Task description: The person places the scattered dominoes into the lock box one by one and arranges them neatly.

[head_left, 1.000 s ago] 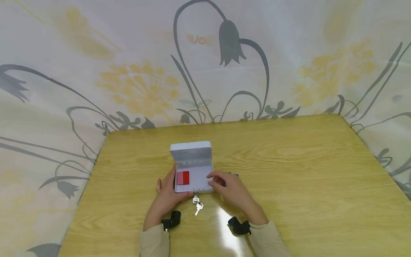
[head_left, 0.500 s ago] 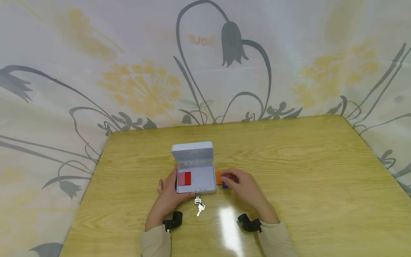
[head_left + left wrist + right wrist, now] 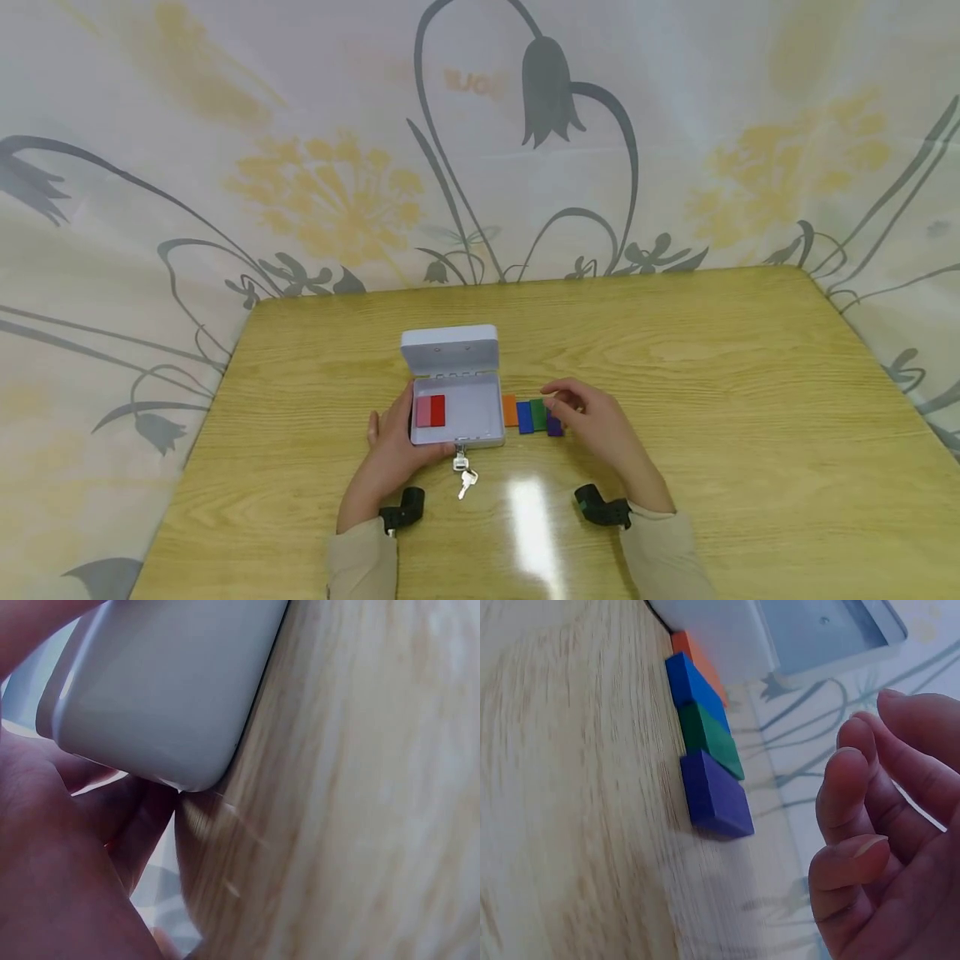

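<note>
My left hand (image 3: 393,454) holds a small white lidded cash box (image 3: 472,408) at its left side and front corner, the thumb along the front edge. Its lid (image 3: 450,350) stands raised. Inside at the left lie a pink block (image 3: 423,411) and a red block (image 3: 437,411), side by side. Right of the box runs a row of blocks: orange (image 3: 510,410), blue (image 3: 525,417), green (image 3: 537,414) and purple (image 3: 712,795). Over the purple end hovers my right hand (image 3: 600,425), fingers loosely bent, holding nothing; the right wrist view shows a gap between fingertips and blocks.
One key (image 3: 461,460) sits in the lock at the box's front, and a second key (image 3: 468,482) hangs from it over the wooden table (image 3: 712,467). Behind the table rises a flower-printed cloth (image 3: 337,208).
My right hand has moved right, from the box's right edge along the row to the purple block, uncovering the other blocks. The left hand keeps its hold on the box.
</note>
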`<control>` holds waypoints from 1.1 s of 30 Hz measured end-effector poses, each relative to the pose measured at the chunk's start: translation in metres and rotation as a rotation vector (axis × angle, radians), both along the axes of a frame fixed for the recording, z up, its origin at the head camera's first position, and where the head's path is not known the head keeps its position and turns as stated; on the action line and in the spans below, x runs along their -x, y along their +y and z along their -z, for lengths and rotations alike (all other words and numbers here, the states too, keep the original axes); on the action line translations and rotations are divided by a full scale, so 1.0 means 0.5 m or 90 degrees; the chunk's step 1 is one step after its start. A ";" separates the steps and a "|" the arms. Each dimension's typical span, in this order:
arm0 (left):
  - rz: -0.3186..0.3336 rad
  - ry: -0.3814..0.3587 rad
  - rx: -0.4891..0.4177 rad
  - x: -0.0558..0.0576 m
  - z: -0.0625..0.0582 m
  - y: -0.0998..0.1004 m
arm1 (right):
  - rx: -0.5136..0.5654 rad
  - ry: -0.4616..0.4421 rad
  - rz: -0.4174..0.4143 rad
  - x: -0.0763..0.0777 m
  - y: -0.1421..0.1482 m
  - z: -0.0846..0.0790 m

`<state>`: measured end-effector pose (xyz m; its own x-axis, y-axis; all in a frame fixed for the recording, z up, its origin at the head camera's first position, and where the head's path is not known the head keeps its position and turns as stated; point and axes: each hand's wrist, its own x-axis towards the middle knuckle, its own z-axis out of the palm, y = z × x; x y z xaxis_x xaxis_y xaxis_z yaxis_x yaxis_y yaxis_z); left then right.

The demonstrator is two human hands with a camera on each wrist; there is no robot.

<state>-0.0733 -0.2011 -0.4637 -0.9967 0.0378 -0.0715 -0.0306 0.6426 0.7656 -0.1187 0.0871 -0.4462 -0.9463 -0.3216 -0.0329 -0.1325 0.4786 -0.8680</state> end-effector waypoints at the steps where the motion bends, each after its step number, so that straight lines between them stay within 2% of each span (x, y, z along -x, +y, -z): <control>1: 0.001 -0.001 0.001 0.000 -0.001 0.001 | -0.004 -0.002 -0.001 0.001 0.004 0.001; 11: 0.003 -0.001 -0.006 0.003 0.000 0.000 | -0.056 0.014 -0.004 0.013 0.036 0.014; 20: 0.003 -0.005 -0.006 0.001 0.002 -0.001 | -0.064 -0.024 -0.027 0.013 0.042 0.024; 33: 0.002 -0.013 0.003 0.001 -0.002 0.000 | -0.134 0.007 -0.070 0.007 0.034 0.022</control>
<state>-0.0736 -0.2009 -0.4629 -0.9950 0.0408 -0.0916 -0.0437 0.6463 0.7618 -0.1224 0.1042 -0.4570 -0.9066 -0.4097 -0.1008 -0.2022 0.6315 -0.7486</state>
